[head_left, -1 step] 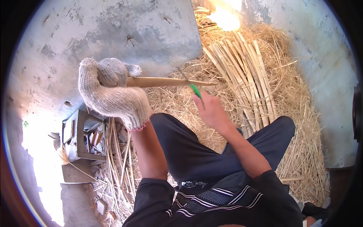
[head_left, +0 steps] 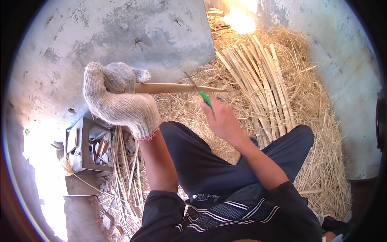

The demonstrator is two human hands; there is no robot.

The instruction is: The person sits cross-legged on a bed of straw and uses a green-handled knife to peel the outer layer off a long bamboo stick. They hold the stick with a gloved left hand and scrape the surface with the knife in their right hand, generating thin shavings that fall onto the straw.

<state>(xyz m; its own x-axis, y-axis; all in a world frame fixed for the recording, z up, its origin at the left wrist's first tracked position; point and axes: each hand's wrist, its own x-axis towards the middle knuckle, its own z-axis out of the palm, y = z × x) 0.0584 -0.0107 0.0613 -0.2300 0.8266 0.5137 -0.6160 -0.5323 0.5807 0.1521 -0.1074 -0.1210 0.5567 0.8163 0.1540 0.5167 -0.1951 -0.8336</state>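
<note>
My left hand (head_left: 117, 90), in a thick grey knitted glove, is closed around one end of a pale wooden strip (head_left: 169, 87). The strip points rightward and narrows toward its free end. My bare right hand (head_left: 222, 121) grips a knife (head_left: 204, 97) with a green handle. Its thin dark blade crosses the strip near the tapered end and seems to touch it. My gloved fingers hide the strip's left end.
A bundle of split strips (head_left: 262, 76) lies on shavings (head_left: 318, 133) to the right. At the left stands a small open-framed box (head_left: 85, 151) with odds and ends inside, beside more loose strips (head_left: 128, 173). A grey wall (head_left: 121, 32) rises beyond my left hand.
My right hand and the knife have shifted slightly left along the strip, toward my left hand. The gloved left hand stays almost where it was.
</note>
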